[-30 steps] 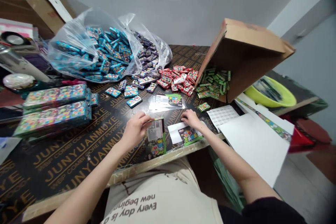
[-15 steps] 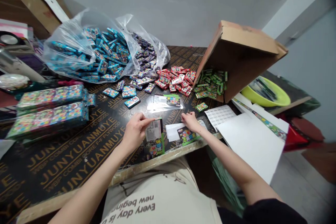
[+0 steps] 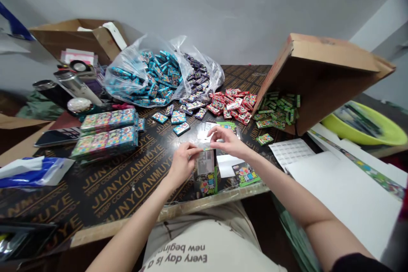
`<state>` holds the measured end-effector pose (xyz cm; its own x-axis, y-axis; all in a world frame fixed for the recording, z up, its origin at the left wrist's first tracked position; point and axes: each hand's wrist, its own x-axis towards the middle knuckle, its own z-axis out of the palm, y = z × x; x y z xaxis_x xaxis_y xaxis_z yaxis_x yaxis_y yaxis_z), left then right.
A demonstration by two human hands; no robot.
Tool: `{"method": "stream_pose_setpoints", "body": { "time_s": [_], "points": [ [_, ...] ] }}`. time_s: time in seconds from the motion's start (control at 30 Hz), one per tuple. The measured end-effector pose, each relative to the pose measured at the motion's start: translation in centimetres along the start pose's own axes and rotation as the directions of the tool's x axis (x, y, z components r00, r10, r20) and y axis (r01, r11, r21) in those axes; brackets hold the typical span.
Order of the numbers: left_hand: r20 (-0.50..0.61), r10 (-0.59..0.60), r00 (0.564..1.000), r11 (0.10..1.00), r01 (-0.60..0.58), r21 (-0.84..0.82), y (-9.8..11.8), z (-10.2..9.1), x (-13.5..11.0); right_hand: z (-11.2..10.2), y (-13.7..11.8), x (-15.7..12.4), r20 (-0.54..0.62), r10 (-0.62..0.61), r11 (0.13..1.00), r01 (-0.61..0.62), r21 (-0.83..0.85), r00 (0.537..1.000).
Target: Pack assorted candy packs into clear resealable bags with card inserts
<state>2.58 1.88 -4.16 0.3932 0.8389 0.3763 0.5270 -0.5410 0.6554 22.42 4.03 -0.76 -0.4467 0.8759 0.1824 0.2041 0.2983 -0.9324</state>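
In the lower centre of the frame, the dark printed packet (image 3: 206,180) is lying near the table edge (image 3: 219,197). The left hand (image 3: 184,163) is pinching its upper edge, with the fingers closed together. The right hand (image 3: 232,142) is hovering just beside, its thumb and forefinger curving with a narrow gap; whether they are gripping something thin, I cannot tell.

The packet is looking light, so a hard pull could be bending its upper edge. A sleeve or wrist brushing the second printed packet (image 3: 245,173) could be pushing it over the table edge, because it is lying so close.

In the upper centre, one clear bag (image 3: 119,61) is holding blue packs (image 3: 165,72), and another clear bag (image 3: 218,76) is holding purple packs (image 3: 197,72), some spilling out from its mouth. At the right, a tilted carton (image 3: 334,55) is sheltering green packs (image 3: 277,108). The yellow bowl (image 3: 346,129), at the far right, is containing dark items, too blurred for naming.
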Motion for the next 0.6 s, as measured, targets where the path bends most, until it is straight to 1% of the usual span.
{"method": "stream_pose_setpoints", "body": {
  "time_s": [0.07,0.13,0.2,0.3,0.4,0.47,0.53,0.6],
  "points": [
    [-0.007,-0.015,1.000,1.000,0.015,-0.010,-0.1,-0.2,0.0,0.9,-0.4,0.6,0.098,0.021,0.999,-0.024,0.025,0.995],
    [-0.028,-0.022,0.999,1.000,0.022,-0.020,0.0,-0.2,-0.1,1.4,-0.2,1.1,0.162,0.029,0.999,-0.031,0.010,0.986],
    [-0.055,-0.023,0.998,0.999,0.021,-0.024,0.2,-0.2,-0.2,1.5,0.2,1.6,0.195,0.031,1.000,-0.031,-0.002,0.980],
    [-0.104,-0.029,0.994,0.999,0.027,-0.020,0.7,0.1,-0.4,1.4,0.7,2.0,0.214,0.059,0.998,-0.054,-0.025,0.975],
    [-0.183,-0.057,0.982,0.998,0.061,0.015,1.0,0.8,-0.4,1.5,1.1,2.1,0.210,0.097,0.995,-0.095,-0.022,0.973],
    [-0.210,-0.076,0.975,0.995,0.089,0.055,1.2,1.3,-0.3,1.9,1.3,2.1,0.177,0.136,0.990,-0.142,0.018,0.975],
    [-0.197,-0.077,0.977,0.992,0.095,0.087,1.3,1.7,-0.1,2.5,1.8,1.9,0.114,0.198,0.973,-0.209,0.093,0.974],
    [-0.154,-0.045,0.987,0.989,0.066,0.129,1.2,1.6,0.0,2.6,2.5,1.8,0.039,0.288,0.941,-0.291,0.176,0.957]
  ]
}}
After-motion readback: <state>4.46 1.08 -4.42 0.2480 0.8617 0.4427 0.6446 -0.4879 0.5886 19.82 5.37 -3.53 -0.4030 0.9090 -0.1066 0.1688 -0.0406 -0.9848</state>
